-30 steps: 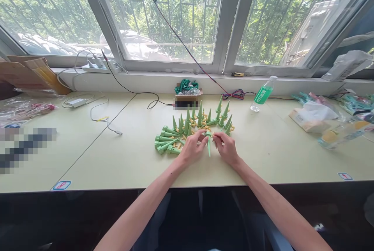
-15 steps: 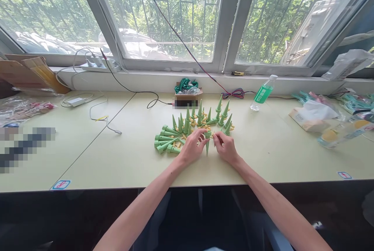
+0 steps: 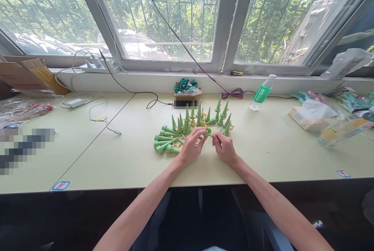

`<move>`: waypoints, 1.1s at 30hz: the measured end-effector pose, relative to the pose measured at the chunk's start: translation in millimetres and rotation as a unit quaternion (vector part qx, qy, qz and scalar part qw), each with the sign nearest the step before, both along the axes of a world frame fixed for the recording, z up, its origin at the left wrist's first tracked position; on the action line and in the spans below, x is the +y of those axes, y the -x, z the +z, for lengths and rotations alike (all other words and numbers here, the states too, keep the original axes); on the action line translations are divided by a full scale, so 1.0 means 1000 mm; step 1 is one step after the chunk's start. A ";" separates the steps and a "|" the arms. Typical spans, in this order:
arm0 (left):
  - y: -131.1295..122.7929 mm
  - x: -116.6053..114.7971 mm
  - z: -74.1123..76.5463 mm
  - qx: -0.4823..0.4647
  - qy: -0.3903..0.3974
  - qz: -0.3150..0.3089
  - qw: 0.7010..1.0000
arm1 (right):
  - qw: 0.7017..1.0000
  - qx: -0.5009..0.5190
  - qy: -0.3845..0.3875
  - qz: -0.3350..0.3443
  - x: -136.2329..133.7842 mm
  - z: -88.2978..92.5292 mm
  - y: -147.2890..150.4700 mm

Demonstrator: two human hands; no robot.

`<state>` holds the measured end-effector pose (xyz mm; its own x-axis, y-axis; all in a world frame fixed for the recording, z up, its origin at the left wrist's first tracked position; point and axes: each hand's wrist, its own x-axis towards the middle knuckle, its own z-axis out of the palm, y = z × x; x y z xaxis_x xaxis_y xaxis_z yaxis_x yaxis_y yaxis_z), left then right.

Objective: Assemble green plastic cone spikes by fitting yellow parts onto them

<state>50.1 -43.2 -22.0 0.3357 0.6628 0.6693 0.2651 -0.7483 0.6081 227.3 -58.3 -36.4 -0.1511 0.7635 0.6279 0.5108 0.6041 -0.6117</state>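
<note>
Item: green cone (image 3: 208, 131), pinched by left hand (image 3: 191, 147). Its tip had pointed back at the wearer and had since swung away, so the open end faced the right hand (image 3: 224, 147), whose fingertips were pressed together at the rim, perhaps on a yellow part. Cone stock (image 3: 198, 120) lay just beyond both hands.

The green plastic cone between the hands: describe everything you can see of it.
Small, hollow green plastic cone, matte, its round open rim turned toward the camera, so the tip is hidden. The left hand and right hand pinch it from either side, in front of the pile of like green cones on the pale table.
</note>
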 end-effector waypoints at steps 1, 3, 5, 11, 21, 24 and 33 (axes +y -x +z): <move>0.000 0.000 -0.001 -0.002 0.000 -0.007 1.000 | 1.000 0.001 -0.001 -0.002 0.000 0.000 0.000; 0.000 0.000 -0.002 -0.006 0.004 -0.019 1.000 | 1.000 0.002 -0.003 -0.007 0.000 -0.001 -0.001; 0.000 0.000 -0.001 -0.007 0.005 -0.021 1.000 | 1.000 0.000 -0.005 -0.010 0.001 -0.001 -0.001; 0.001 -0.002 0.004 0.009 -0.020 -0.018 1.000 | 1.000 -0.012 -0.008 -0.012 0.002 -0.004 -0.002; -0.001 -0.003 0.002 -0.020 0.024 -0.014 0.999 | 0.999 -0.004 -0.030 -0.041 0.003 -0.005 -0.001; -0.001 -0.001 0.005 -0.006 0.006 0.021 1.000 | 0.998 0.008 -0.037 -0.051 0.002 -0.005 -0.002; 0.000 0.001 0.004 0.066 0.049 0.022 0.996 | 0.998 -0.007 -0.058 -0.012 0.001 -0.003 -0.002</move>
